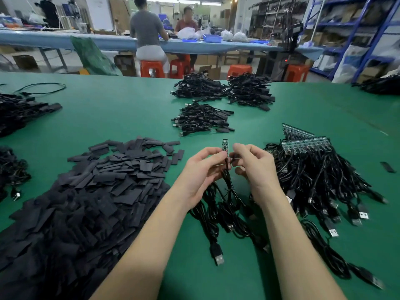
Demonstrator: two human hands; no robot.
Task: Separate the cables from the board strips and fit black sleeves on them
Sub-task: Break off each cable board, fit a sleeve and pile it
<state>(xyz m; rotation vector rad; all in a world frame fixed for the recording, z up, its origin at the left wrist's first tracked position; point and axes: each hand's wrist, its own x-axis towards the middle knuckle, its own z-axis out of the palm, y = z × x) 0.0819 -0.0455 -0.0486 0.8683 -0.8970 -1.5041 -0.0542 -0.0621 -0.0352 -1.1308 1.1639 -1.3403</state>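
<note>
Flanking hands: sleeve pile left | board strips right

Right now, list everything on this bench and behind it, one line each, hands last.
green mat: one, covers the bench.
black sleeves: one big heap, flat pieces, left of the hands.
stray sleeve: one, black, far right.
board strips with cables: one pile, green boards and black USB leads, right of the hands.
finished cable piles: three ahead, black; more at the left and far right edges.
loose cables: several, black, below the hands.
red stools: four, behind the bench.
seated people: two, at the far blue table.
small board: one, green, upright, pinched by both hands.
left hand; right hand.
</note>
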